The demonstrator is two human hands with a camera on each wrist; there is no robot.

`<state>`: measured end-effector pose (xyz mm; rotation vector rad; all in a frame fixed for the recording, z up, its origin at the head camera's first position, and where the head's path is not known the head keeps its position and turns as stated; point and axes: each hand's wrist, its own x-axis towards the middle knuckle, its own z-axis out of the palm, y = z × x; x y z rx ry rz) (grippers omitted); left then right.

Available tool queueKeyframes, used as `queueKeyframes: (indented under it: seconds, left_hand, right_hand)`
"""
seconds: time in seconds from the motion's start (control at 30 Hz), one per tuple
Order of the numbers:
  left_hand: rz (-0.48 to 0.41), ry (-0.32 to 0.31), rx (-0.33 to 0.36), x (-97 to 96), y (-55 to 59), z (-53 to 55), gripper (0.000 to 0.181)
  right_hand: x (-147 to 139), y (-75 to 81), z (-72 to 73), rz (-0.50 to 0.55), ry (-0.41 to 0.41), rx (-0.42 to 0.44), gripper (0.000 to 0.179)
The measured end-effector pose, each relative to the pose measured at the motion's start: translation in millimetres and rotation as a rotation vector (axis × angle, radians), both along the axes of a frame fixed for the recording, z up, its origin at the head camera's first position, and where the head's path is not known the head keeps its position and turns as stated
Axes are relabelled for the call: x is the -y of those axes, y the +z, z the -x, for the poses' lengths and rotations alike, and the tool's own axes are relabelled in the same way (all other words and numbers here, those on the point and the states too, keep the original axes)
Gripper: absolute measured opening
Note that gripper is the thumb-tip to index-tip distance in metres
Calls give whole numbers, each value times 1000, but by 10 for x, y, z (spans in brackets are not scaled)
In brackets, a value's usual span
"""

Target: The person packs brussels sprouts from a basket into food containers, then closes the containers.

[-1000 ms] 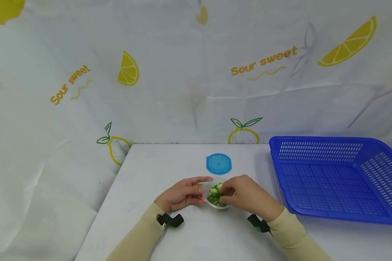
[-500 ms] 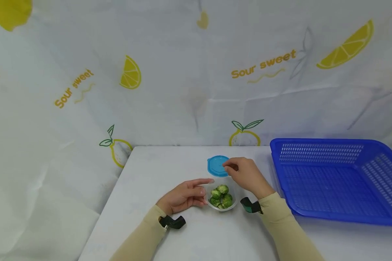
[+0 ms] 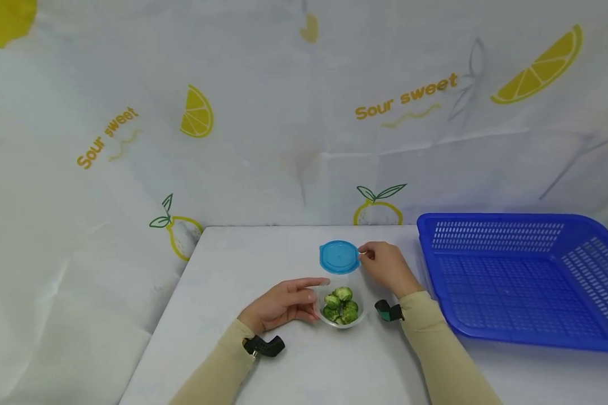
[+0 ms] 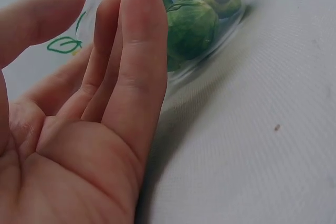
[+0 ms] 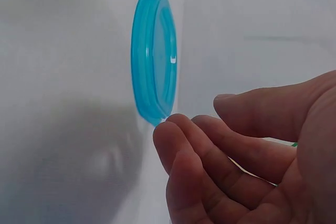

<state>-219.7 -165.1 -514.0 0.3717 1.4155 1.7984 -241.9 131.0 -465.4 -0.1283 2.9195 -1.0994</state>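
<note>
A clear round bowl (image 3: 361, 315) holding several Brussels sprouts (image 3: 351, 311) stands on the white table. At its left side is my left hand (image 3: 282, 304), index finger stretched along the far rim. The left wrist view shows those fingers (image 4: 142, 51) nearly straight, with sprouts behind them through the clear wall. Behind the bowl lies a blue plastic lid (image 3: 338, 257). My right hand (image 3: 385, 263) is at the lid's right edge. In the right wrist view its fingertips (image 5: 169, 135) are right at the lid's (image 5: 152, 56) edge, and the thumb stands apart from them.
A large blue plastic basket (image 3: 517, 287) with slotted walls stands on the right of the table (image 3: 253, 259). Behind the table hangs a white cloth (image 3: 263, 169) printed with lemons.
My right hand has left the sprouts in the bowl and moved back, across the lid to its right edge. The left hand has stayed at the bowl.
</note>
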Motion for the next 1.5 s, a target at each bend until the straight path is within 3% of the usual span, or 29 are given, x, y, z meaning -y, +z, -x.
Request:
queueKeyframes:
  seconds: [0.33, 0.5, 0.73, 0.8, 0.9, 1.1, 1.3, 1.5]
  left_hand:
    - [6, -1, -31, -3, -55, 34, 51]
    - [25, 1, -45, -30, -15, 41, 50]
    - [68, 22, -52, -43, 13, 78, 48]
    - [102, 49, -63, -30, 30, 107, 47]
    - [167, 141, -82, -15, 73, 190, 48]
    - [308, 327, -119, -128, 151, 488, 48]
    - [468, 369, -116, -357, 275, 665, 39]
    - [527, 401, -115, -508, 409, 709, 30]
  right_hand:
    - [-9, -85, 105, 1, -12, 66, 34]
    - [-36, -128, 140, -2, -28, 103, 35]
    - [-77, -171, 184, -6, -11, 92, 38]
    - [-81, -176, 189, -1, -1, 92, 38]
    - [-81, -193, 195, 7, 11, 96, 39]
    - [-65, -235, 184, 8, 8, 115, 41]
    - [-58, -251, 154, 21, 34, 108, 40]
    - [-55, -237, 155, 16, 48, 69, 37]
